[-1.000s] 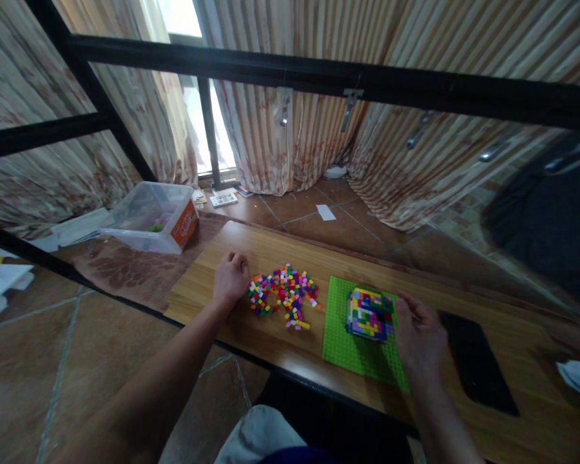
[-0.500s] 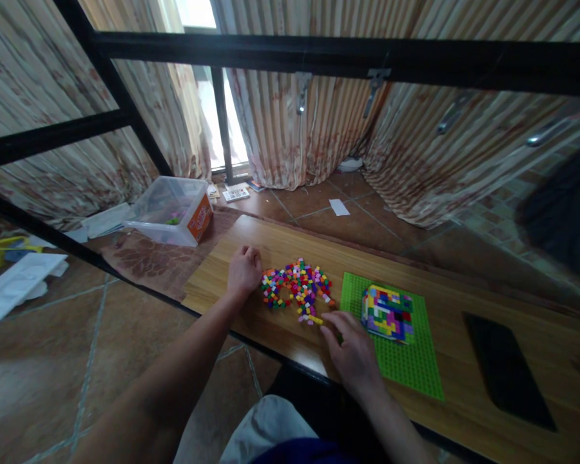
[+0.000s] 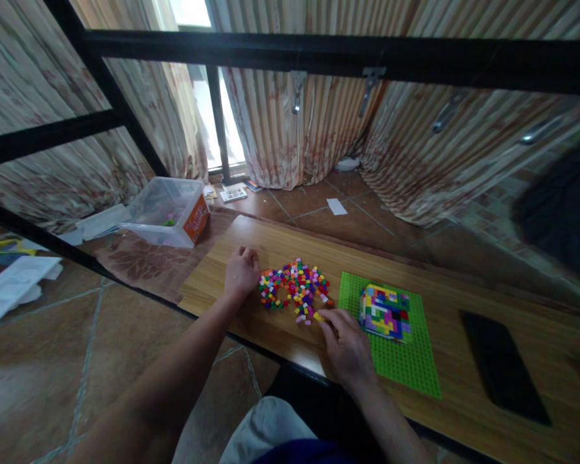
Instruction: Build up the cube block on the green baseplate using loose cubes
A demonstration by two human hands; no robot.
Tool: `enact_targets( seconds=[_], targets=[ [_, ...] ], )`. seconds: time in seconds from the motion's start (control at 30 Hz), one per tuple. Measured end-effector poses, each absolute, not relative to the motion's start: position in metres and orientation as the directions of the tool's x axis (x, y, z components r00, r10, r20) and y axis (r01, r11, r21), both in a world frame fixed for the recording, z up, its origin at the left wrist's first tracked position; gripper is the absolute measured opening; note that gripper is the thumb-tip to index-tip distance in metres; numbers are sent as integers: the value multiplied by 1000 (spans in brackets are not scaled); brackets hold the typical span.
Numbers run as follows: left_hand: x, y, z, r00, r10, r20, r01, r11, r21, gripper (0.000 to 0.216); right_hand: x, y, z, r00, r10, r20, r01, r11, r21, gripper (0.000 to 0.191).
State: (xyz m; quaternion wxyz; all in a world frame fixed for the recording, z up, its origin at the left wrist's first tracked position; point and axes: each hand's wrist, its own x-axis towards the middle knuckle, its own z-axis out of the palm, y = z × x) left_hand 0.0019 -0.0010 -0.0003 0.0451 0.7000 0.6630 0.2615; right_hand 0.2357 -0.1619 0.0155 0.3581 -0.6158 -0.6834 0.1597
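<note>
A pile of small colourful toy bricks (image 3: pixel 294 283) is spread over the wooden table. Just beyond its near right edge, my right hand (image 3: pixel 348 341) pinches a yellow brick (image 3: pixel 318 316) between thumb and fingertips. My left hand (image 3: pixel 242 270) rests on the table against the pile's left side, its fingers curled in; whatever they may hold is hidden. To the right of my right hand lies a green baseplate (image 3: pixel 406 377), with a low multicoloured brick build (image 3: pixel 385 313) standing on it.
A black flat object (image 3: pixel 505 367) lies on the table's right part. Beyond the left end, a clear plastic bin (image 3: pixel 162 209) with some pieces inside sits on a rug. Black metal bars (image 3: pixel 290 51) cross in front. White packaging (image 3: pixel 17 290) lies on the floor at left.
My right hand has closed on the yellow brick and shifted it slightly away from the loose pink bricks. My left hand stays by the pile. The whole view has moved slightly.
</note>
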Motion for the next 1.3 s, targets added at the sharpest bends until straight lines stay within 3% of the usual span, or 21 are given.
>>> enact_targets(
  seconds=[0.4,0.67,1.03,1.3],
  targets=[
    [1,1,-1,-29,948,316,905,-110,412,22,302,-186,31,266,915,304,736,11,-677,31],
    [0,2,-1,-23,945,327,910,-116,398,24,355,-190,34,395,837,378,793,-103,-600,39],
    [0,2,1,-29,946,324,910,-109,400,24,362,-163,27,314,855,412,805,-10,-593,40],
    [-2,4,-2,-27,940,339,909,-118,399,25,357,-153,22,381,838,390,760,-44,-648,35]
  ],
)
